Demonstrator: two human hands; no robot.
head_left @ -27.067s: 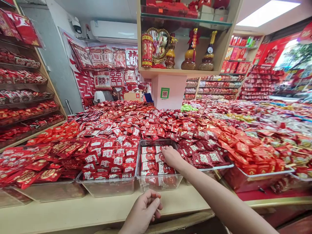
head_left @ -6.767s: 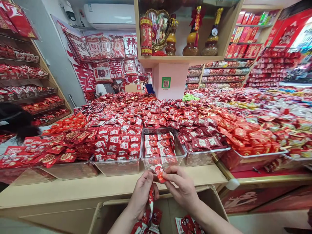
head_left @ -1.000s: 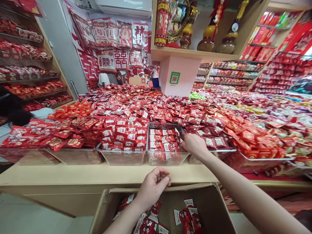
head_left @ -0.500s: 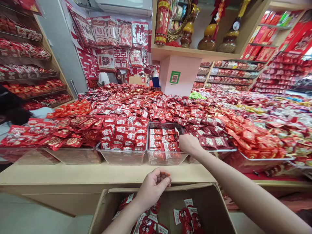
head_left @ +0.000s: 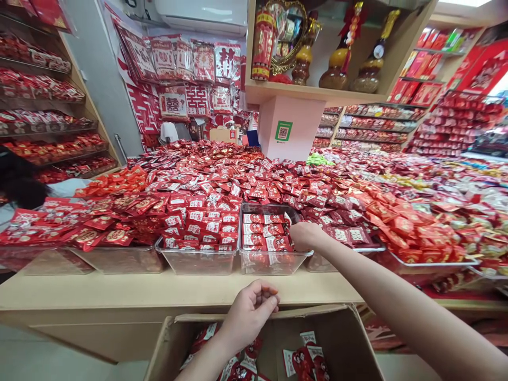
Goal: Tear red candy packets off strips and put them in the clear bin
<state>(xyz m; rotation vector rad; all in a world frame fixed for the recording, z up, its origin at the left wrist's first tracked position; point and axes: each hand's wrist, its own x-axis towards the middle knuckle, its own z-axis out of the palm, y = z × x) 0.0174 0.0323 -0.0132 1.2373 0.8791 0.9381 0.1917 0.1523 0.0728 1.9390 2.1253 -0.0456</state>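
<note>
My right hand reaches into a clear plastic bin, its fingers closed at the right side. They seem to pinch a small red-and-white candy packet, whose white end shows beside them; the fingertips are hidden. Two neat columns of similar packets lie in the bin to the left of that hand. Over the near counter edge, my left hand is empty, fingers loosely curled and thumb apart. Below it stands an open cardboard box with loose red-and-white packets inside.
More clear bins heaped with red packets line the wooden counter, including one bin to the left. Behind them packets spread widely around a white pillar. An overhead shelf holds gourd-shaped bottles. A person's dark hair shows at far left.
The whole view has shifted slightly, with the counter a little lower in the picture. Both hands keep nearly the same places, the right one still at the bin's right side.
</note>
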